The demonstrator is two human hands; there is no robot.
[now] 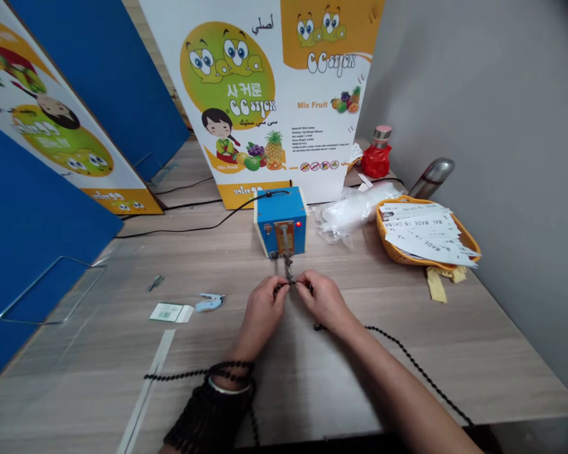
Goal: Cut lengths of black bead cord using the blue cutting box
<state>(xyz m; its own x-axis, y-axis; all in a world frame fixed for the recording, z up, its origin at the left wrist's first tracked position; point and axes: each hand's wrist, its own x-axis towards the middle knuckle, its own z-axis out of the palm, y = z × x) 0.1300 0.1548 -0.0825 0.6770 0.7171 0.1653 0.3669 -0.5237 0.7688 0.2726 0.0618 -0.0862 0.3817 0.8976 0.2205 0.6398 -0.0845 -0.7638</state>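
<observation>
A strand of black beads [419, 366] runs over the tabletop and up to my fingers. My left hand [264, 302] pinches the strand just below the metal tip [288, 268] of a small blue machine [280, 221], whose red light is lit. Close beside it on the right, my right hand [322, 296] pinches the same strand. A short stretch of beads spans the gap between the two hands, at the tip; whether it touches the metal is too small to tell. Many black bead loops [208, 416] wrap my left wrist and forearm, along with a pale bangle [230, 389].
A yellow basket [392, 253] of printed paper strips stands at the right, near plastic bags [355, 211] and a steel flask [433, 176]. Leftward lie a light-blue stapler [210, 302], a small packet [171, 313] and a paper strip [144, 397]. Printed cardboard [284, 94] stands behind the machine.
</observation>
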